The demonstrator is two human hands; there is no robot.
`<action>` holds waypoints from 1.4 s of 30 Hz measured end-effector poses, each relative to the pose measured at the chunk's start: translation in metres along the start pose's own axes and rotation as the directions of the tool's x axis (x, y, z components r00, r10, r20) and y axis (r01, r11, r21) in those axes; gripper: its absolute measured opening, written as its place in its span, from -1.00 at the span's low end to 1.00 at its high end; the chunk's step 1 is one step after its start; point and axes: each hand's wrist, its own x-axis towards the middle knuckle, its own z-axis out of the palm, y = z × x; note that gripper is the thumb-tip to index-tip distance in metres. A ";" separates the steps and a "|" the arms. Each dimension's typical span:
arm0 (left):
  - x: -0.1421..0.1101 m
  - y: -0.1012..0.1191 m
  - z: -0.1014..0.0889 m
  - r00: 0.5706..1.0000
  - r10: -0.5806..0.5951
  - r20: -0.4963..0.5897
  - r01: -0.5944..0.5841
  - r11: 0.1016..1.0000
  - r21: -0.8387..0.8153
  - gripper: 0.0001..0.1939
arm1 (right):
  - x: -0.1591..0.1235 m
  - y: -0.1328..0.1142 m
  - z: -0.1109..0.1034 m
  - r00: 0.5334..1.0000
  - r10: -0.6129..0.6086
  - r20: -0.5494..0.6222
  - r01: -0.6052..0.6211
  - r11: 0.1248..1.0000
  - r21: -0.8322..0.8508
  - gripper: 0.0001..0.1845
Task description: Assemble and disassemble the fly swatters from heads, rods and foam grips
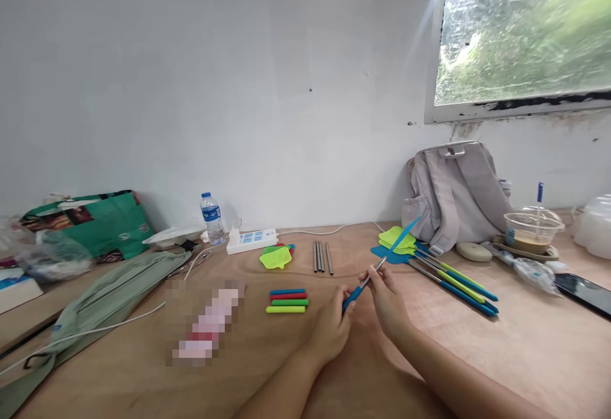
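Note:
A blue fly swatter [353, 297] is held between my two hands over the middle of the table. My left hand [331, 325] is closed round its blue handle. Further up, the fingers of my right hand [389, 301] pinch the metal rod, with the thin blue head slanting up and away beyond them. To the left lie several loose handles [288, 302] in blue, red, green and yellow-green. Behind them are several bare metal rods [321, 258] and a few loose swatter heads [275, 258]. Assembled swatters [451, 279] in blue and yellow-green lie in a pile to the right.
A white power strip [251, 241] and water bottle [212, 218] stand near the wall. At the right are a grey backpack [458, 196], a drink cup [532, 231] and a phone [585, 295]. A folded green umbrella [105, 307], cable and green bag [109, 221] lie left.

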 end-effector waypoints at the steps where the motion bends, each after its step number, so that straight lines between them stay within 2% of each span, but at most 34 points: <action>1: 0.000 0.002 0.000 1.000 -0.009 0.014 0.008 0.997 0.080 -0.69 | -0.002 0.001 0.004 0.997 0.060 -0.049 -0.054 0.992 0.115 -0.76; 2: 0.000 0.005 0.000 0.999 -0.020 0.035 0.015 0.988 0.155 -0.68 | -0.002 0.002 0.007 0.984 0.149 -0.094 -0.123 0.962 0.243 -0.76; 4: 0.000 0.009 -0.001 0.995 -0.042 0.088 0.016 0.962 0.274 -0.67 | -0.001 0.000 0.011 0.926 0.350 -0.142 -0.257 0.858 0.444 -0.71; 6: 0.001 0.012 -0.001 0.990 -0.049 0.133 0.005 0.950 0.313 -0.67 | 0.002 -0.003 0.010 0.859 0.494 -0.135 -0.360 0.769 0.528 -0.66; 7: 0.002 0.013 -0.001 0.988 -0.053 0.145 0.007 0.953 0.303 -0.67 | 0.003 -0.005 0.009 0.837 0.534 -0.116 -0.399 0.742 0.538 -0.65; 10: 0.003 0.014 -0.001 0.985 -0.075 0.154 0.043 0.978 0.204 -0.68 | 0.007 -0.012 0.004 0.815 0.577 -0.055 -0.463 0.706 0.536 -0.58; 14: 0.006 0.014 0.000 0.988 -0.106 0.113 0.114 0.991 -0.068 -0.66 | 0.009 -0.024 0.001 0.826 0.551 0.120 -0.508 0.635 0.581 -0.53; 16: 0.008 0.013 0.001 0.977 -0.158 0.142 0.190 0.949 -0.251 -0.63 | 0.010 -0.030 0.001 0.835 0.509 0.210 -0.520 0.604 0.604 -0.53; 18: 0.010 0.010 0.002 0.957 -0.200 0.210 0.268 0.887 -0.377 -0.58 | 0.012 -0.034 0.000 0.839 0.483 0.251 -0.525 0.595 0.609 -0.52; 21: 0.012 0.005 0.004 0.928 -0.214 0.304 0.339 0.825 -0.453 -0.50 | 0.014 -0.035 -0.003 0.840 0.469 0.273 -0.528 0.591 0.610 -0.53; 27: 0.008 -0.004 0.006 0.877 -0.182 0.446 0.460 0.586 -0.666 -0.55 | 0.023 -0.026 -0.013 0.857 0.355 0.373 -0.515 0.588 0.623 -0.53; 29: 0.003 -0.006 0.000 0.861 -0.160 0.483 0.480 0.570 -0.667 -0.58 | 0.030 -0.024 -0.024 0.879 0.312 0.361 -0.477 0.593 0.648 -0.53; 32: -0.001 -0.012 -0.016 0.841 -0.135 0.524 0.487 0.611 -0.624 -0.62 | 0.045 -0.024 -0.049 0.930 0.265 0.256 -0.367 0.600 0.711 -0.54; 34: -0.002 -0.017 -0.028 0.886 -0.129 0.445 0.415 0.648 -0.639 -0.65 | 0.054 -0.025 -0.068 0.948 0.258 0.187 -0.309 0.604 0.735 -0.54; 36: 0.000 -0.020 -0.040 0.959 -0.132 0.252 0.271 0.696 -0.665 -0.67 | 0.061 -0.026 -0.084 0.951 0.261 0.163 -0.293 0.605 0.741 -0.54; 37: 0.002 -0.021 -0.045 0.980 -0.139 0.140 0.197 0.744 -0.639 -0.68 | 0.063 -0.026 -0.089 0.951 0.262 0.163 -0.293 0.605 0.740 -0.54; 38: 0.003 -0.022 -0.049 0.990 -0.140 0.034 0.134 0.810 -0.571 -0.68 | 0.064 -0.025 -0.092 0.952 0.259 0.165 -0.293 0.606 0.739 -0.54; 40: 0.004 -0.023 -0.054 0.989 -0.078 -0.125 0.036 0.951 -0.306 -0.66 | 0.064 -0.023 -0.094 0.952 0.242 0.187 -0.300 0.619 0.726 -0.54; 42: 0.005 -0.023 -0.053 0.987 0.066 -0.148 -0.061 0.997 0.039 -0.63 | 0.062 -0.020 -0.091 0.948 0.221 0.228 -0.318 0.647 0.693 -0.54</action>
